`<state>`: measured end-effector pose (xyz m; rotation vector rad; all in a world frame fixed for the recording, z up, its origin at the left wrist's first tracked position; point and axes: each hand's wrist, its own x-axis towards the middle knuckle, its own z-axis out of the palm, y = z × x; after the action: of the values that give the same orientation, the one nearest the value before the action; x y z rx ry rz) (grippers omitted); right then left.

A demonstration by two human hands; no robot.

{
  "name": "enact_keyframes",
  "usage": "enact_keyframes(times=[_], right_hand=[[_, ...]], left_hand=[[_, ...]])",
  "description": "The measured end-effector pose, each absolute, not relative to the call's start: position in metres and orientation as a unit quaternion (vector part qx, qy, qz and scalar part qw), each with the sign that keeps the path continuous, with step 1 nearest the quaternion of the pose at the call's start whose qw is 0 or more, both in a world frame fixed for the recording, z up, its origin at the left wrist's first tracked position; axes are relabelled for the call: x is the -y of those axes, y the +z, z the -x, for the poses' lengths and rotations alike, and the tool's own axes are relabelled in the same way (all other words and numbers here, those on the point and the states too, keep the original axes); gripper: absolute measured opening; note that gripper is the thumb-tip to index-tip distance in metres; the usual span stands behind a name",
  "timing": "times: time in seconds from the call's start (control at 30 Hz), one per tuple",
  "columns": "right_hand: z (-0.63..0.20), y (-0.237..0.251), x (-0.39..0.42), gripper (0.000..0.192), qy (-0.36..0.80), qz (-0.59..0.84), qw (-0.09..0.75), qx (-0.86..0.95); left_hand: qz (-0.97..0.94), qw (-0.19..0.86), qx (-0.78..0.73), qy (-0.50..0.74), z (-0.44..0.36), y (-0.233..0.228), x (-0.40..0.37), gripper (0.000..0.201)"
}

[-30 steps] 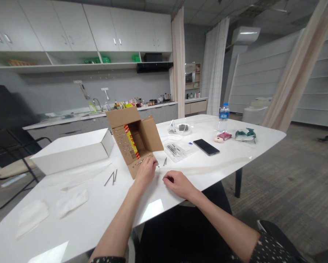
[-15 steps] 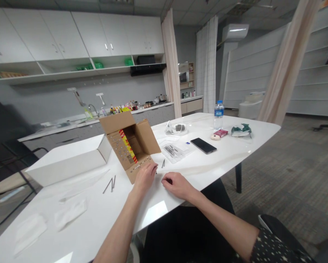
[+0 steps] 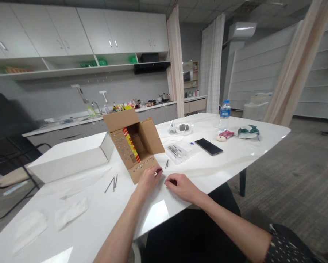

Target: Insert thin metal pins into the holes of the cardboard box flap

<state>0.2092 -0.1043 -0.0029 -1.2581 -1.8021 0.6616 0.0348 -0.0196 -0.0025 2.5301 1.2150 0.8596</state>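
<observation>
My left hand (image 3: 149, 178) is closed at the front corner of an open cardboard box (image 3: 153, 137). Its fingertips are pinched together, and anything between them is too small or hidden to name. Just to the right, my right hand (image 3: 182, 187) rests by the table edge with its fingers curled, their inner side hidden. Small shiny round bits dot the box's flap and side, beside a red and yellow strip (image 3: 131, 144). Beyond my fingertips lie a couple of nails (image 3: 166, 164). Several longer nails (image 3: 114, 183) lie left of the box.
On the white table (image 3: 207, 171) are a clear bag of metal pieces (image 3: 177, 151), a phone (image 3: 208, 147), a water bottle (image 3: 224, 115), a dark red packet (image 3: 226, 134) and a green-white crumpled wrapper (image 3: 248, 132). A white box (image 3: 73, 159) stands left, with white packets (image 3: 71, 213) nearer me.
The view has shifted slightly, so the table things sit a little further right. A dark bit seen beneath my left fingertips earlier no longer shows. Both hands keep nearly the same pose.
</observation>
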Motion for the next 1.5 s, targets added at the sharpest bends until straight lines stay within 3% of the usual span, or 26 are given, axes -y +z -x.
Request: enact_keyframes(times=[0.17,0.43,0.7,0.9,1.5], right_hand=[[-0.212,-0.004,0.097,0.019,0.328,0.471,0.444,0.688],[-0.215,0.006,0.067,0.020,0.391,0.453,0.429,0.676],[-0.217,0.010,0.034,0.019,0.385,0.424,0.411,0.710],[-0.213,0.007,0.020,0.018,0.424,0.377,0.380,0.731],[-0.223,-0.002,0.006,0.019,0.512,0.344,0.321,0.719]], left_hand=[[-0.863,0.085,-0.421,0.265,-0.034,-0.006,0.021,0.024],[-0.817,0.029,-0.429,0.385,-0.004,0.010,0.019,0.029],[-0.800,0.054,-0.482,0.354,0.036,0.036,-0.006,0.016],[-0.813,0.046,-0.430,0.390,0.038,0.022,-0.017,0.020],[-0.792,0.018,-0.472,0.387,0.017,0.014,-0.011,0.016]])
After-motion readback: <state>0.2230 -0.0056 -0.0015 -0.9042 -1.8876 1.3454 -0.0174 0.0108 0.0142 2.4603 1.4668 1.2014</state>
